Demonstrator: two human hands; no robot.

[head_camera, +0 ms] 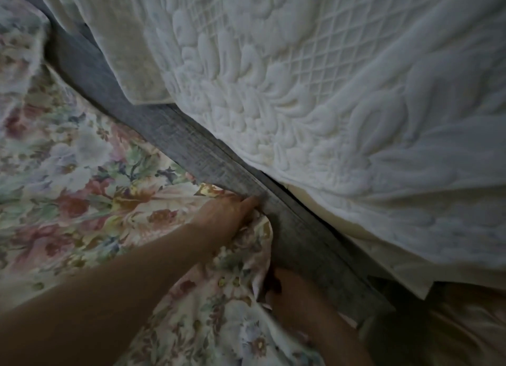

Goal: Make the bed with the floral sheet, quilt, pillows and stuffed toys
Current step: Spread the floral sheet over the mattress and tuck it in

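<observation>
The floral sheet (82,190) covers the mattress on the left and lower part of the view. My left hand (232,215) lies on it with fingers stretched out, pressing its edge down against the grey wooden bed rail (191,146). Lower down, my right hand (295,291) is beside the rail at the sheet's hanging corner; its fingers are hidden under the fabric. The white quilt (315,78), stitched in raised patterns, hangs over the rail on the right. No pillows or stuffed toys are in view.
A plain cream cloth (131,59) hangs over the rail at the upper left, beside the quilt. A cream lining (342,229) shows under the quilt's lower edge. At the bottom right lies a tan fabric (465,324) in shadow.
</observation>
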